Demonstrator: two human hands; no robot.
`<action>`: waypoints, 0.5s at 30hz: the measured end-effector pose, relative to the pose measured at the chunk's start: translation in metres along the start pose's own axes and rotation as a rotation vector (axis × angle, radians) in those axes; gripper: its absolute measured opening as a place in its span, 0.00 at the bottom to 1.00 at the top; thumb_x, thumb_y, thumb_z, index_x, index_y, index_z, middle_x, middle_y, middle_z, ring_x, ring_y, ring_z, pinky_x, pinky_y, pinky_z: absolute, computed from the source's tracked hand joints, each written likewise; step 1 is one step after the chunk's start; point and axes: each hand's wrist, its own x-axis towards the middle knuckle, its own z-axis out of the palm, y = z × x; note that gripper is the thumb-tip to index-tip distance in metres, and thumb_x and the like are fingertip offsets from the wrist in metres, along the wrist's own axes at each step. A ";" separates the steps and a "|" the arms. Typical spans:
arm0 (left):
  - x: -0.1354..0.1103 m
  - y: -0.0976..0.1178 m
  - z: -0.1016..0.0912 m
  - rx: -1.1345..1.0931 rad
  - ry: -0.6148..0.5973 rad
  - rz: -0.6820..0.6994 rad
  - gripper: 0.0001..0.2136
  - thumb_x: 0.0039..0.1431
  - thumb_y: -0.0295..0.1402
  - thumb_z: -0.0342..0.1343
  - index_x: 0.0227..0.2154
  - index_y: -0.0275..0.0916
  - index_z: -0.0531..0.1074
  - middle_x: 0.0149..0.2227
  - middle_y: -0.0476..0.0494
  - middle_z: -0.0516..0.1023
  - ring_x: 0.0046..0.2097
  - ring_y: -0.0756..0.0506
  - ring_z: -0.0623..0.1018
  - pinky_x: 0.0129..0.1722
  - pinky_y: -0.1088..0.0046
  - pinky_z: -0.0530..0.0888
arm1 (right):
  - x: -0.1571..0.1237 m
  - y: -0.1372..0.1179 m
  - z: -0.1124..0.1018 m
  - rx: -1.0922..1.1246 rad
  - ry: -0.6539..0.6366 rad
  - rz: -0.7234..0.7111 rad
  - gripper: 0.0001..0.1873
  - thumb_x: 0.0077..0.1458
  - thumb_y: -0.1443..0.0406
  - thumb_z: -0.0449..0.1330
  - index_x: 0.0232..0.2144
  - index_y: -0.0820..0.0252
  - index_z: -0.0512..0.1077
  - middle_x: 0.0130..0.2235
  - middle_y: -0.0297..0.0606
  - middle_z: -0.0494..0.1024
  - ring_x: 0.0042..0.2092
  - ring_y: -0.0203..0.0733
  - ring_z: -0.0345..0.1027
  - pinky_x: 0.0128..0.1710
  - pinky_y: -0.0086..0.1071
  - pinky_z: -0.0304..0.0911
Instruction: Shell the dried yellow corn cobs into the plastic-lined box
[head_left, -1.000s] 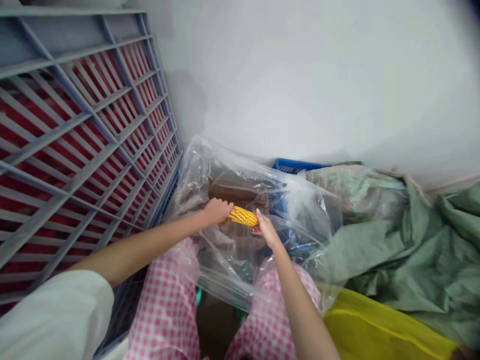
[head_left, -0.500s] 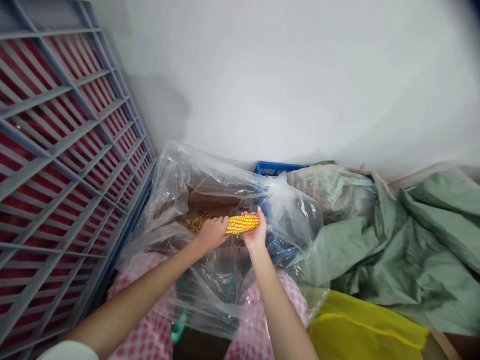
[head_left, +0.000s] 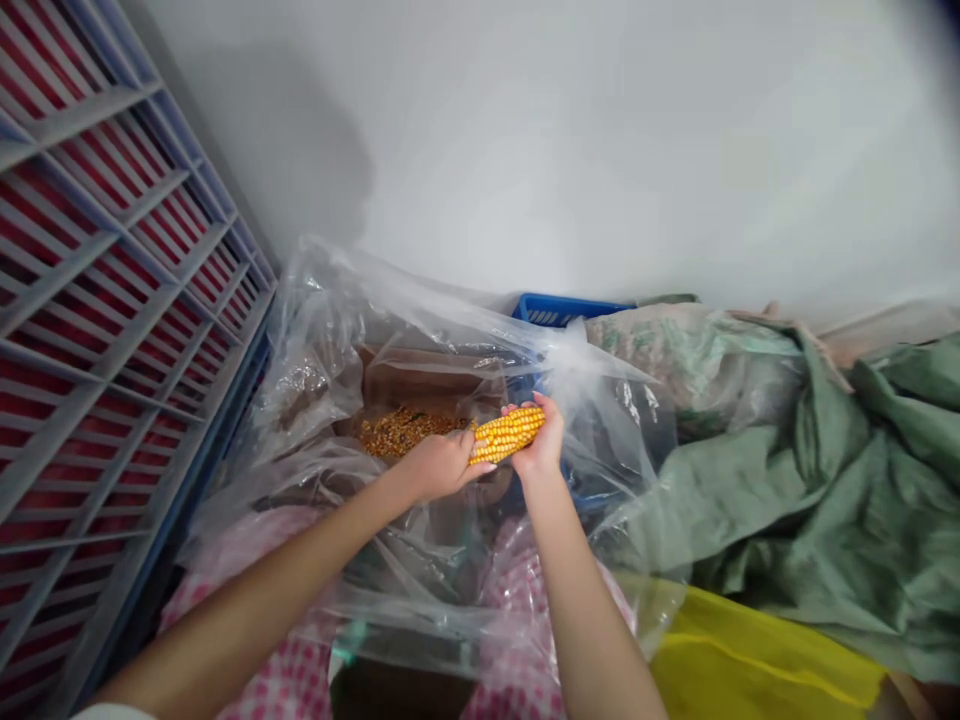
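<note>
Both hands hold one ear of corn [head_left: 510, 434], yellow and covered with kernels where it shows. My left hand [head_left: 444, 464] is closed round its left end, fingers hiding that part. My right hand [head_left: 541, 445] cups the other end from below and the right, fingers curled along it. Beneath them lies a heap of loose corn kernels [head_left: 405, 431] in a brown box [head_left: 427, 378]. A clear plastic bag [head_left: 330, 300] lines and drapes over the box, spreading across my knees.
A grey slatted plastic crate [head_left: 150, 190] with red behind its slats stands close on the left. A blue basket [head_left: 570, 310], a filled sack [head_left: 675, 350], green cloth [head_left: 825, 500] and yellow mesh [head_left: 750, 650] lie to the right. A white wall [head_left: 600, 130] rises behind.
The view has shifted a little. My left hand has turned and slid on the ear, which now tilts up to the right. More loose kernels show in the box.
</note>
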 end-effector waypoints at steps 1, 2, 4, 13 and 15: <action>0.000 -0.001 0.001 -0.003 0.002 0.005 0.24 0.60 0.47 0.33 0.38 0.29 0.64 0.35 0.30 0.76 0.36 0.38 0.77 0.32 0.64 0.72 | 0.000 0.000 0.001 0.050 0.044 0.006 0.13 0.41 0.56 0.50 0.17 0.56 0.52 0.17 0.28 0.59 0.24 0.34 0.63 0.32 0.32 0.67; 0.000 -0.002 0.001 -0.007 0.000 0.009 0.24 0.60 0.47 0.32 0.38 0.29 0.64 0.35 0.31 0.76 0.36 0.38 0.77 0.32 0.65 0.72 | -0.001 -0.001 0.002 0.095 0.084 0.013 0.12 0.40 0.57 0.51 0.17 0.56 0.53 0.17 0.28 0.59 0.23 0.33 0.62 0.32 0.32 0.67; -0.001 -0.003 0.000 -0.018 0.000 0.009 0.25 0.60 0.47 0.31 0.38 0.30 0.63 0.35 0.32 0.76 0.35 0.38 0.77 0.31 0.65 0.71 | -0.003 -0.004 0.005 0.164 0.137 0.029 0.11 0.40 0.60 0.53 0.17 0.56 0.54 0.17 0.27 0.59 0.22 0.32 0.62 0.32 0.32 0.67; -0.001 0.004 -0.001 -0.047 0.041 -0.064 0.29 0.56 0.53 0.33 0.40 0.30 0.64 0.36 0.32 0.76 0.35 0.37 0.77 0.30 0.65 0.71 | -0.012 -0.014 0.012 0.284 0.208 0.051 0.07 0.40 0.63 0.53 0.19 0.57 0.56 0.18 0.26 0.60 0.22 0.30 0.61 0.31 0.29 0.67; 0.001 0.002 0.004 -0.039 0.016 -0.053 0.29 0.57 0.51 0.32 0.41 0.29 0.64 0.35 0.31 0.77 0.34 0.36 0.77 0.30 0.64 0.71 | -0.010 -0.010 0.011 0.169 0.166 0.010 0.07 0.40 0.62 0.50 0.19 0.57 0.54 0.18 0.25 0.58 0.22 0.29 0.60 0.32 0.28 0.67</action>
